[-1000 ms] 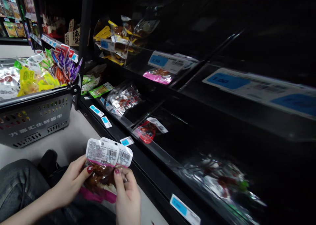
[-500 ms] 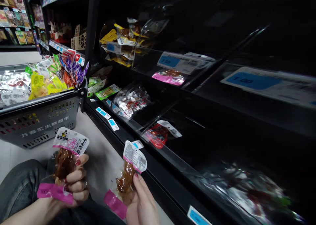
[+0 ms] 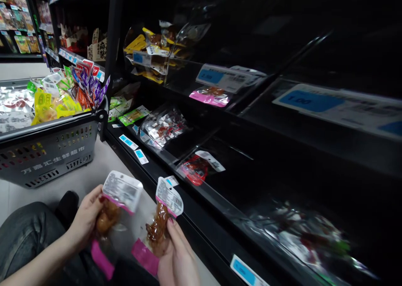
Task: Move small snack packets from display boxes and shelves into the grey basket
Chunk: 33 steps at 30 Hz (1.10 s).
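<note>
My left hand [image 3: 86, 212] is closed on the left edge of a vacuum-packed meat snack [image 3: 108, 217]. That clear packet has a white top, pink bands and brown meat inside; its printed label side faces me. In my right hand [image 3: 180, 252] is a second packet of the same kind [image 3: 157, 227], pinched by its right side between thumb and fingers. Both packets are held upright, side by side and a little apart, in front of the low shelf.
A grey shopping basket [image 3: 59, 152] full of colourful snack packs [image 3: 56, 101] stands on the floor at left. Black shelves [image 3: 220, 131] hold yellow packs [image 3: 153, 47], silver packs [image 3: 165, 127], a red pack [image 3: 196, 168] and a pink-edged pack [image 3: 210, 96]. Price tags line the edges.
My left hand has moved right, closer to the other packet, and its packet is turned from the logo side to the printed label side. My right hand stays nearly still.
</note>
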Available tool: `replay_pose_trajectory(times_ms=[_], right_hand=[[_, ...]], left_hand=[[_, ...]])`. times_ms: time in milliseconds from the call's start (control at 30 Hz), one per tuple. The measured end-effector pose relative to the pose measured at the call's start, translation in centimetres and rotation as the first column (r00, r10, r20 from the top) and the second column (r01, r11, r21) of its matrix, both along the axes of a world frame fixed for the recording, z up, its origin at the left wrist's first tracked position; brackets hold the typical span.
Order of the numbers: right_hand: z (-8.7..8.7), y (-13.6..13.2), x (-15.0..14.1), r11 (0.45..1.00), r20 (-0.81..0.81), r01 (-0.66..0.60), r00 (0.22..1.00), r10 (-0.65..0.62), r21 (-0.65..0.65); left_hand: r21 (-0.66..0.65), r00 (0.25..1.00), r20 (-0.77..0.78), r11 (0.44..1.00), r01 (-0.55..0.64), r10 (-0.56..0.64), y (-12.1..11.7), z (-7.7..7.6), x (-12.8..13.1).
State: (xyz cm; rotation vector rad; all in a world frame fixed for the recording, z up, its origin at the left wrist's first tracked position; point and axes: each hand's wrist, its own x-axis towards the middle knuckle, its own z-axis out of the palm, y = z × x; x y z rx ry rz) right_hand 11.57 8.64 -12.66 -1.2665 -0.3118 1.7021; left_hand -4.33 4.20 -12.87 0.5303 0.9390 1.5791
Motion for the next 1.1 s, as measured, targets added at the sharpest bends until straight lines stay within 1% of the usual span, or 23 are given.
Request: replay_pose_trajectory(times_ms=[33,67,100,133,167,200,300,367,433,533,633,767,867,967,1033,1100], right_hand=[[0.1,0.0,0.0,1.0,-0.005,-0.005,1.0,0.005,0.002],[0.2,0.0,0.0,1.0,-0.011,-0.016,1.0,0.016,0.006],[0.2,0.1,0.1,0.999,-0.018,-0.032,0.999,0.032,0.011],[0.2,0.1,0.1,0.999,-0.023,-0.045,0.999,0.045,0.009],[0.2,0.2,0.2,0.999,-0.026,-0.052,0.998,0.052,-0.001],[0.1,0.3,0.3,0.998,-0.033,-0.056,0.998,0.056,-0.017],[-0.1,0.4,0.5,0.999,-0.028,-0.039,0.999,0.038,-0.034],[0.1,0.3,0.4,0.999,0.01,-0.029,1.0,0.029,0.016],[0.6,0.0,0.2,0.995,0.051,-0.042,0.998,0.038,0.095],[1.2,-0.4,-0.2,0.966,0.101,-0.13,0.989,0.11,0.223],[1.0,-0.8,-0.3,0.928,0.177,-0.217,0.97,0.168,0.304],[0.1,-0.9,-0.2,0.899,0.298,-0.286,0.936,0.188,0.332],[0.1,-0.9,-0.2,0.888,0.367,-0.299,0.916,0.164,0.35],[0.4,-0.8,-0.3,0.882,0.387,-0.309,0.908,0.162,0.357],[0.5,-0.8,-0.4,0.877,0.39,-0.319,0.905,0.169,0.359],[0.6,-0.9,-0.4,0.877,0.397,-0.317,0.903,0.163,0.362]], left_hand=[[-0.026,0.977,-0.207,0.998,-0.055,0.048,0.0,0.0,0.2],[-0.042,0.921,-0.387,0.997,-0.072,0.051,-0.1,-0.1,0.4],[-0.058,0.853,-0.522,0.997,-0.057,0.018,-0.2,-0.1,0.6],[-0.08,0.793,-0.609,0.996,-0.034,-0.022,-0.4,-0.2,0.8],[-0.094,0.754,-0.655,0.996,-0.014,-0.051,-0.5,-0.2,0.9],[-0.099,0.735,-0.675,0.995,0.003,-0.069,-0.6,-0.2,1.1],[-0.109,0.719,-0.69,0.994,0.016,-0.087,-0.7,-0.2,1.2],[-0.118,0.706,-0.703,0.993,0.009,-0.09,-0.6,-0.2,1.1],[-0.124,0.692,-0.716,0.992,0.007,-0.095,-0.5,-0.1,0.9],[-0.118,0.709,-0.699,0.993,0.009,-0.09,-0.4,-0.1,0.8],[-0.115,0.736,-0.672,0.993,0.01,-0.085,-0.4,-0.2,0.8],[-0.11,0.745,-0.662,0.994,0.008,-0.079,-0.4,-0.2,0.8],[-0.108,0.739,-0.67,0.994,-0.008,-0.067,-0.4,-0.3,0.8],[-0.091,0.76,-0.649,0.995,-0.035,-0.033,-0.4,-0.4,0.9],[-0.081,0.78,-0.626,0.996,-0.038,-0.021,-0.5,-0.4,0.9],[-0.077,0.784,-0.621,0.997,-0.031,-0.023,-0.5,-0.4,1.0]])
